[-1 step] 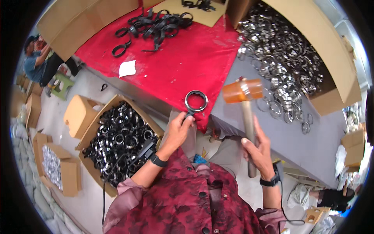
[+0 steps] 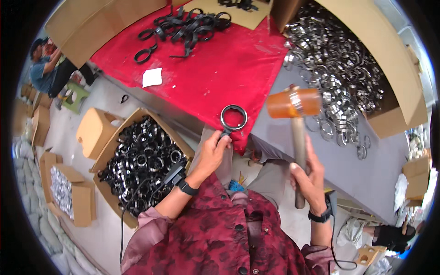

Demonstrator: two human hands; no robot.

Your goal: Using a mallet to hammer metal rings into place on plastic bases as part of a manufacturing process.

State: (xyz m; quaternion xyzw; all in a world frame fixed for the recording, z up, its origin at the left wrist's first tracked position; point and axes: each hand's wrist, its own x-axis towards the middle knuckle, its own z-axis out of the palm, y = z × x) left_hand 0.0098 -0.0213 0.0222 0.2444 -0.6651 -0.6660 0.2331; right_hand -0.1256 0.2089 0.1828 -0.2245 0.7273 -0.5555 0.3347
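My left hand [image 2: 214, 152] pinches the short black stem of a ring clamp [image 2: 223, 120], a black ring with a shiny metal band inside it. The ring lies at the near corner of the red cloth [image 2: 201, 85]. My right hand [image 2: 310, 178] is wrapped round the wooden handle of a mallet [image 2: 294, 103] with a translucent orange head. That head is raised to the right of the ring, apart from it, and slightly blurred. Both wrists wear dark bands with small cabled devices.
Black clamps [image 2: 188, 30] lie heaped on the cloth's far side, near a white scrap [image 2: 152, 77]. Metal rings [image 2: 339, 68] spill from a carton onto the grey tabletop [image 2: 366, 169]. On the left stands a carton [image 2: 106, 201] full of black clamps. A person [image 2: 43, 71] sits far left.
The mallet and my right hand have moved slightly right. The view has shifted a little; my left hand keeps its hold on the ring clamp.
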